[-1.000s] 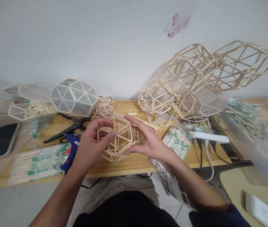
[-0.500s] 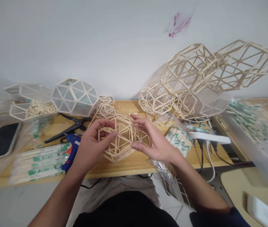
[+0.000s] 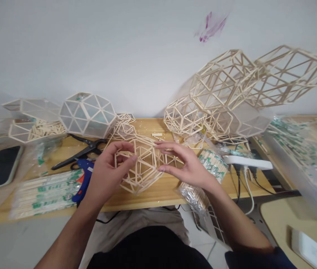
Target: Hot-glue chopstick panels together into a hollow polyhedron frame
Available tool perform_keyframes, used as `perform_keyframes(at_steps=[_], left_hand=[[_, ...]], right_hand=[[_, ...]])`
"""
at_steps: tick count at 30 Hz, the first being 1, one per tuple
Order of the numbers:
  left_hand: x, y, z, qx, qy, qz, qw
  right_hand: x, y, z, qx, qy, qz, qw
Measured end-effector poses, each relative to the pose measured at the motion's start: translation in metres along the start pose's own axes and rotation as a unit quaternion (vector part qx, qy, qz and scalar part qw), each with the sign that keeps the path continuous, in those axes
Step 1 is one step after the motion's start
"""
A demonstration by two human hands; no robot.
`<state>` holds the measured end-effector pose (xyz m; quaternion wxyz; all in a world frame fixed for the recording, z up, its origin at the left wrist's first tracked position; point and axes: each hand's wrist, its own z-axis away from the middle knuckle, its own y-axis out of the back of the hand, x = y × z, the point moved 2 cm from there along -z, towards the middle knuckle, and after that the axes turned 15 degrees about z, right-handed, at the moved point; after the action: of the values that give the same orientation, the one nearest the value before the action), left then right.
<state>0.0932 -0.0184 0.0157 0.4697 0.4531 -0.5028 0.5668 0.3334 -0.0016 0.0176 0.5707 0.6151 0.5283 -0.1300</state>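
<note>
We hold a stick-built lattice frame (image 3: 141, 166) just above the near edge of the wooden desk (image 3: 161, 192), between both hands. Our left hand (image 3: 106, 175) curls around its left side, thumb and fingers pinching a strut. Our right hand (image 3: 187, 166) touches its right side with fingers loosely spread, fingertips on the sticks. Left of the left hand lie a blue glue gun (image 3: 83, 175), black scissors (image 3: 81, 151) and packs of chopsticks (image 3: 44, 192). Further frames (image 3: 231, 93) pile against the wall, and a phone (image 3: 0, 166) lies far left.
</note>
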Motion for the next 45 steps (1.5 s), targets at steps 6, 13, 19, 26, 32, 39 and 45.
perform_keyframes(at_steps=[6, 13, 19, 26, 32, 39, 45], left_hand=[[-0.0016, 0.0004, 0.0003, 0.008, -0.014, -0.001, 1.0], [-0.0022, 0.0008, 0.0009, 0.008, -0.015, -0.006, 1.0], [-0.0008, -0.0007, 0.0031, 0.019, -0.009, 0.001, 1.0], [-0.0012, -0.0037, 0.0015, 0.029, -0.006, -0.001, 1.0], [-0.0004, -0.0044, 0.0001, 0.025, -0.021, -0.012, 0.999], [-0.0002, -0.0049, -0.0004, 0.016, -0.016, -0.007, 1.0], [0.0005, -0.0063, 0.0014, 0.016, -0.004, -0.003, 1.0]], right_hand=[[-0.0017, 0.0, -0.0004, 0.001, -0.009, 0.004, 1.0], [-0.0028, -0.0002, -0.0003, 0.005, -0.009, 0.007, 1.0], [-0.0045, -0.0006, -0.0005, 0.005, -0.01, 0.018, 1.0], [-0.0042, -0.0007, -0.0002, 0.002, -0.013, 0.016, 1.0], [-0.0032, -0.0015, -0.0002, 0.003, -0.016, 0.003, 1.0], [-0.0012, -0.0024, 0.0011, -0.001, -0.024, -0.013, 1.0], [-0.0013, -0.0028, -0.0004, -0.024, -0.009, 0.043, 0.999]])
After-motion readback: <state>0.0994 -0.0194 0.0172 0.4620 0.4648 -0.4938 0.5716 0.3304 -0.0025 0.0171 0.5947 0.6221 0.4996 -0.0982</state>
